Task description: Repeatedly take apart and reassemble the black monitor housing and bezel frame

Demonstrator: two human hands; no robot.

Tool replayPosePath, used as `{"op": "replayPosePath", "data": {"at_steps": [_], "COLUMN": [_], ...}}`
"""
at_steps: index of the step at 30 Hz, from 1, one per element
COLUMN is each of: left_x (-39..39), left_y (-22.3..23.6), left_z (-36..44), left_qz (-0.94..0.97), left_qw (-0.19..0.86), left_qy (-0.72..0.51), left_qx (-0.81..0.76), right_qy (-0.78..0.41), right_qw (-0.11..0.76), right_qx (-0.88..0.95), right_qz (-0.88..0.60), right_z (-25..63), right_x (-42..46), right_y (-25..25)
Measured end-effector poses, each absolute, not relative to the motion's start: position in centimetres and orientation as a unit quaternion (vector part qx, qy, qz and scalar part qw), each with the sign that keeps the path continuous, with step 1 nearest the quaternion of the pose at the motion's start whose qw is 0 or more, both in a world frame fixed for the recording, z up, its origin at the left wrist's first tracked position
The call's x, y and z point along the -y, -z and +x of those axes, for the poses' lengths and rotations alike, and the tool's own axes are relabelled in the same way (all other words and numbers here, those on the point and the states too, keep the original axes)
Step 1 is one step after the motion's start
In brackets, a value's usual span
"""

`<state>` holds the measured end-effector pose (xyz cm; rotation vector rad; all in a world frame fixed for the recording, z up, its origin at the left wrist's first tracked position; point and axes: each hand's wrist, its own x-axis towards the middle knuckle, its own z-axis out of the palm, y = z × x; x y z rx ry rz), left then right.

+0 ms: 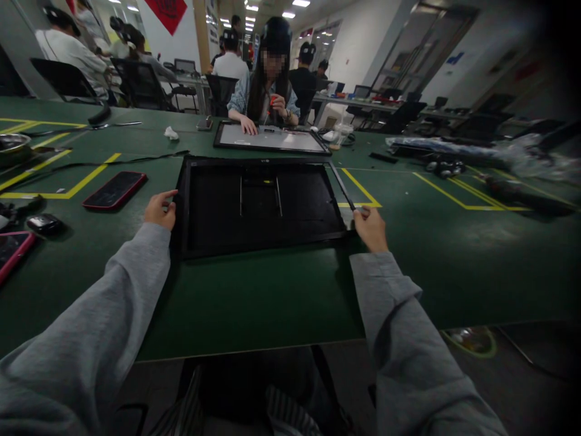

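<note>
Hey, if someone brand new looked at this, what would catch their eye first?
Probably the large black monitor casing front and centre, with your left hand and right hand at its opposite sides. Next, straight across the green table, a person holding something red over a grey panel. Then the bright yellow outlines on the tabletop to either side.

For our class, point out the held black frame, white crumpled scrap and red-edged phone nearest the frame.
Black frame (263,246): head view, near rim.
White scrap (171,133): head view, middle.
Red-edged phone (115,190): head view, screen.
</note>
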<state>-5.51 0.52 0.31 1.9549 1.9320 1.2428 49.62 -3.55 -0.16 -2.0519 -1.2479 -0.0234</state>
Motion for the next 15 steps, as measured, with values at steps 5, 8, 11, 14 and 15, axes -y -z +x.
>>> {"op": "replayPosePath", "data": {"at_steps": [5,8,11,14,15], "left_x": [-0.5,-0.7,-1.3,-1.8,-2.0], "left_y": [-0.7,-0.4,-0.2,-0.3,-0.3], "left_z": [-5.1,-5.4,-6.2,-7.0,-7.2], "left_qz": [0.68,0.72,0.752,0.76,0.76], "left_qw": [0.011,0.013,0.02,0.027,0.029], "left_qy": [-0.334,-0.3,-0.281,-0.273,-0.273], "left_qx": [-0.652,-0.625,-0.596,-0.589,-0.589], "right_qy": [-0.01,-0.007,0.003,0.012,0.013], "right_qw": [0.368,0.351,0.342,0.328,0.322], "right_qx": [0.53,0.534,0.532,0.533,0.535], "right_qz": [-0.764,-0.769,-0.775,-0.78,-0.781], "right_z": [49.1,48.5,48.4,48.6,48.6], "right_x": [3.3,3.4,3.6,3.8,3.9], "right_y": [0.7,0.8,0.7,0.5,0.4]}}
